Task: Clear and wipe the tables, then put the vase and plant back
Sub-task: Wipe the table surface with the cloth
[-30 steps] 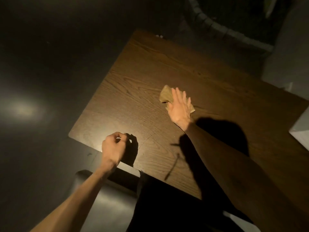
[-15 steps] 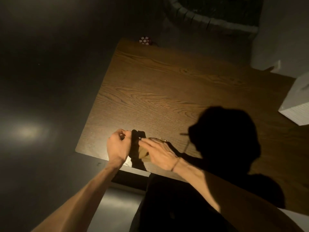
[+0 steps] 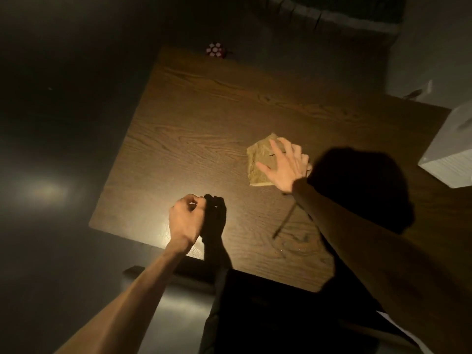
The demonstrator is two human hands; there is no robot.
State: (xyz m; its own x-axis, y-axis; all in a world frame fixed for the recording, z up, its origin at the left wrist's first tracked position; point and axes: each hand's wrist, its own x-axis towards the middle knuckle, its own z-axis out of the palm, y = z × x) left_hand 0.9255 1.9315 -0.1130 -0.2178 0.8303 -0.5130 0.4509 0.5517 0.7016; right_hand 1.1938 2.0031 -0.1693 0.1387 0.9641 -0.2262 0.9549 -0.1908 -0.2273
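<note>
The wooden table (image 3: pixel 204 129) fills the centre of the view, its grain running across, lit warmly at the near-left corner and dark toward the right. Dark floor (image 3: pixel 51 123) surrounds it on the left, with one blurred light reflection. A white ribbed block (image 3: pixel 452 159) sits at the table's right edge, well to the right of the flat hand. A small red-and-white patterned object (image 3: pixel 215 49) lies beyond the far-left corner of the table, well apart from both hands; what it is cannot be told.

The right hand (image 3: pixel 286 167) lies flat, fingers spread and apart, palm pressed down on a tan folded cloth (image 3: pixel 258 164) — it closes on nothing. The cloth rests on the table surface and shows past the hand on the thumb side and ahead of the fingertips. The hand's forearm runs back toward the lower right, and the shadow of the person's head falls on the table just to the right of it.

The left hand (image 3: pixel 187 218) is curled into a loose fist, fingers drawn together, above the near-left corner of the table — whether it holds anything cannot be told. It is nearer to the person than the flat hand, and to its left, apart from the cloth
</note>
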